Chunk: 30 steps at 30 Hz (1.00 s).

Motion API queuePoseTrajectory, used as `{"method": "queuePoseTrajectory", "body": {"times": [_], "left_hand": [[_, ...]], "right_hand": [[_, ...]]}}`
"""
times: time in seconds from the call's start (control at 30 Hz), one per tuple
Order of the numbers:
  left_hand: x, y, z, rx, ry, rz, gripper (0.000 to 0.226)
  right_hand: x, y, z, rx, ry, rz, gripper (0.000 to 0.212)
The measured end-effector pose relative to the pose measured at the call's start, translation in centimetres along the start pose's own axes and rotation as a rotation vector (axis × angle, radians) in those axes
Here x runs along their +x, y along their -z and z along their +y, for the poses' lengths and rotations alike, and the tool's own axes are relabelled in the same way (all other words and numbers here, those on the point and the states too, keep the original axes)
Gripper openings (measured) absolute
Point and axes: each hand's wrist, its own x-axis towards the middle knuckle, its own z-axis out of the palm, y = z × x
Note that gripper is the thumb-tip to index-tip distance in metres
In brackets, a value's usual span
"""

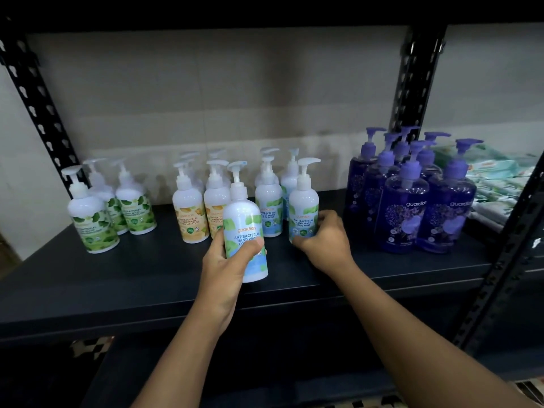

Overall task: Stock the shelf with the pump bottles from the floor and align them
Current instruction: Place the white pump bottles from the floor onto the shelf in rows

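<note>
My left hand [226, 257] grips a white and blue cool mint pump bottle [243, 219], held upright just above the front of the dark shelf [147, 275]. My right hand [323, 237] wraps around the base of a second cool mint bottle [303, 207] that stands on the shelf. Behind them stand more cool mint bottles [268, 198]. To the left are orange-label bottles [190, 210] and green-label bottles [88, 219]. Large purple pump bottles [406, 201] cluster on the right.
Black perforated uprights stand at the left [32, 92], behind the purple bottles [418, 75] and at the front right [512, 240]. Green and white packs [497, 178] lie at the far right. A lower shelf [265, 363] shows beneath my arms.
</note>
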Motion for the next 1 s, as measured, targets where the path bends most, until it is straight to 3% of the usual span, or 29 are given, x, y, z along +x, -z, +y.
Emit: {"method": "queuePoseTrajectory", "body": {"times": [0.63, 1.0], "left_hand": [[0.3, -0.1, -0.4, 0.002, -0.003, 0.005, 0.035], [0.4, -0.2, -0.4, 0.008, 0.013, 0.01, 0.057]], "right_hand": [[2.1, -1.2, -1.0, -0.064, -0.069, -0.042, 0.051], [2.1, -1.0, -1.4, -0.104, -0.074, -0.052, 0.053]]}}
